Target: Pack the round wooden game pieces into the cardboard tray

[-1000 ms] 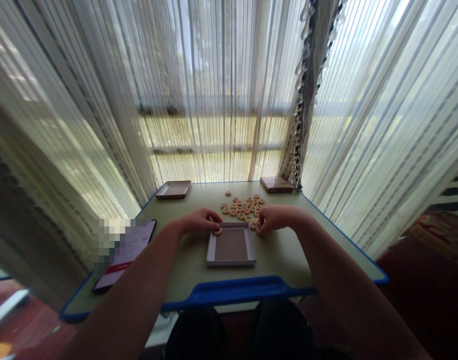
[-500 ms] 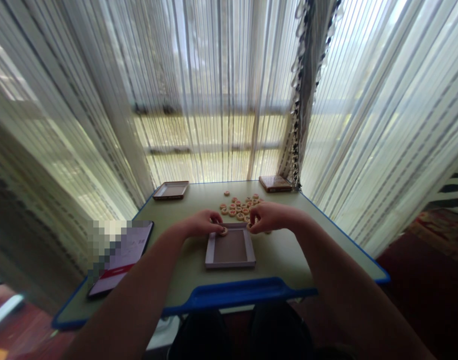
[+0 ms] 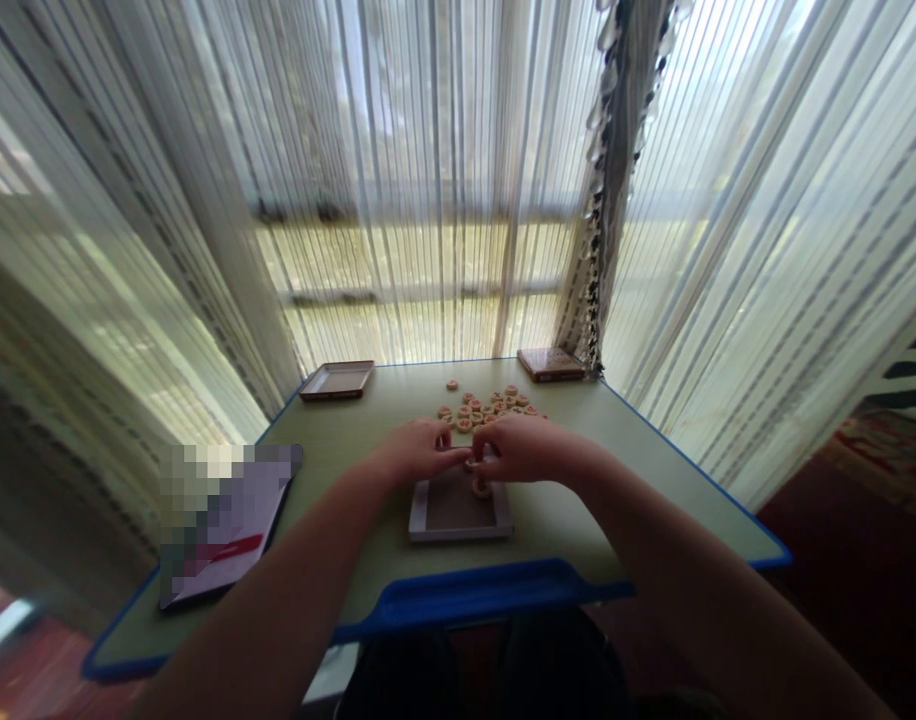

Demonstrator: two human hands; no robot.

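My left hand [image 3: 424, 448] is over the far left part of a shallow white box tray [image 3: 420, 522], thumb stretched toward the right and apart from the curled fingers. No piece shows in its grip. My right hand [image 3: 512, 448] faces it above the tray's far right part, its fingertips closed on a round wooden Chinese chess piece [image 3: 471, 464]. Just below those fingertips another Chinese chess piece [image 3: 480, 488] is in the tray. Behind both hands lies a loose spread of several Chinese chess pieces [image 3: 497, 398], partly covered by the right hand.
A second shallow tray [image 3: 336, 380] stands at the table's back left, and a brown flat box [image 3: 550, 365] at the back right. A tablet [image 3: 237, 535], partly pixelated, lies at left. The table [image 3: 578, 530] has a blue rim; striped curtains [image 3: 428, 180] hang behind.
Both hands have moved inward over the tray, closer together. The left hand no longer shows the piece it held at the tray's far left. A piece now shows inside the tray on the right.
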